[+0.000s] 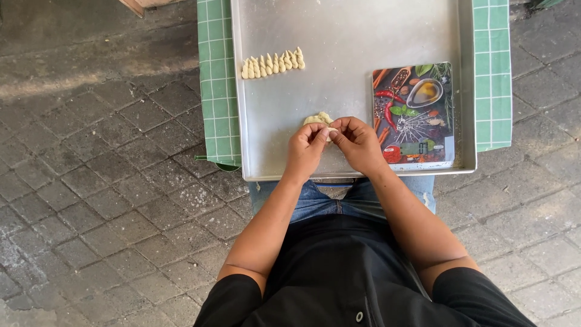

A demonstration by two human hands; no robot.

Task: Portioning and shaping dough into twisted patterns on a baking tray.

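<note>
- Dough piece point(318, 118): a small pale lump with a ruffled upper edge, held just above the near half of the metal tray point(345, 36), pinched between both hands; only its top shows past the fingertips.
- Left hand point(305, 150): fingers curled closed on the left side of the dough piece, thumb pressed against it, knuckles toward the camera.
- Right hand point(358, 142): fingers likewise closed on the right side of the dough piece, its fingertips touching those of the left hand.
- Row of shaped dough pieces point(273, 63): small ridged pale pieces set side by side in a slightly slanted line on the far left part of the tray, well apart from the hands.
- Flat rectangular board point(413, 115): printed with chillies, spices and a bowl of oil, lying in the tray's near right corner, just beside the right hand.
- Green checked cloth point(215, 85): spread beneath the tray, showing on both sides.
- Paved ground point(103, 200): grey blocks surrounding the seated person.
</note>
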